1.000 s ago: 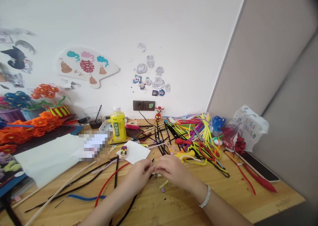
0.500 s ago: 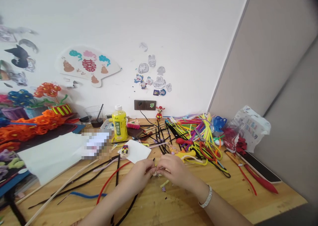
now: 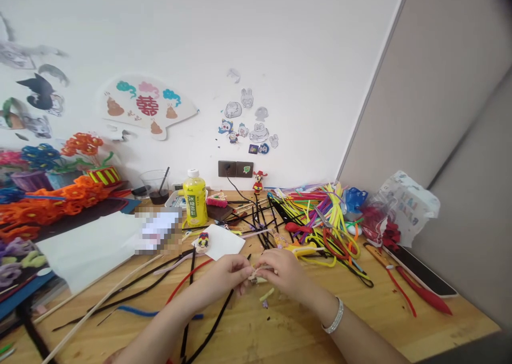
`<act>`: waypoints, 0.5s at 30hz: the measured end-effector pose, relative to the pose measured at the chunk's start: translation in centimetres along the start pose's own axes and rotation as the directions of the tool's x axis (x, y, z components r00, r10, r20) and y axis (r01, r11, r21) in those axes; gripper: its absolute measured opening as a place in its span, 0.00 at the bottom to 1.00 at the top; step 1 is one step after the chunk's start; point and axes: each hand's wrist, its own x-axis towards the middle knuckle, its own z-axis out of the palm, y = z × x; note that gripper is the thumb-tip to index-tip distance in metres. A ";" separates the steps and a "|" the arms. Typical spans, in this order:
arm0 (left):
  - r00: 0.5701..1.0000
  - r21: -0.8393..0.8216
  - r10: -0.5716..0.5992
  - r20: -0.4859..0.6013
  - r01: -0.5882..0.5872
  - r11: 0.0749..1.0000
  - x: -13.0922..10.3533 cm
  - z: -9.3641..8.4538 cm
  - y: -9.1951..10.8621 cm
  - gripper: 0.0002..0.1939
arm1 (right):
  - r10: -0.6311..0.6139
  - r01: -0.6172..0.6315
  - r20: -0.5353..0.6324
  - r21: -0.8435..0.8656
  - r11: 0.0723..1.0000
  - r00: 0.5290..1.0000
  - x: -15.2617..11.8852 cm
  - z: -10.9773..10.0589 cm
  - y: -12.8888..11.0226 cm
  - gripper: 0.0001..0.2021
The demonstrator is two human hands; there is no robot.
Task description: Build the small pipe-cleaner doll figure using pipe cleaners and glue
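Note:
Both hands meet above the wooden table, near its middle. My left hand (image 3: 231,274) is closed, its thumb and index finger pinching a small pale piece (image 3: 258,275). From the right, my right hand (image 3: 278,270) pinches the same pale piece; a silvery bracelet is on that wrist. Fingers cover most of the piece, so its shape is unclear. Just beyond the hands, a small figure head (image 3: 203,241) with a red, yellow and blue top lies on a white paper square (image 3: 226,242). A short yellowish scrap (image 3: 266,294) lies below my right hand.
Behind stand a yellow bottle (image 3: 194,198) and a small red-hatted figure (image 3: 260,182). Coloured pipe cleaners (image 3: 320,214) are heaped at right, near yellow-handled scissors (image 3: 306,249) and a phone (image 3: 420,270). Black stems (image 3: 212,329) cross the table at left.
My left hand's fingers have shifted and spread slightly around the pale piece, and more of it shows between the hands. The whole view has moved slightly.

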 end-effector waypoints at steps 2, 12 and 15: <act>1.000 -0.067 -0.009 -0.020 0.007 0.998 0.0 0.2 0.3 0.21 | 0.026 -0.027 -0.045 -0.016 1.000 0.999 0.0 0.1 0.1 0.11; 0.962 -0.106 -0.093 -0.258 0.068 0.992 0.4 2.3 0.9 0.15 | -0.171 0.123 -0.173 -0.256 0.959 0.970 -0.4 1.3 1.0 0.16; 0.957 0.018 -0.065 -0.282 0.073 0.997 0.1 1.8 1.0 0.12 | -0.235 0.172 -0.160 -0.329 0.928 0.959 -0.4 1.4 0.8 0.14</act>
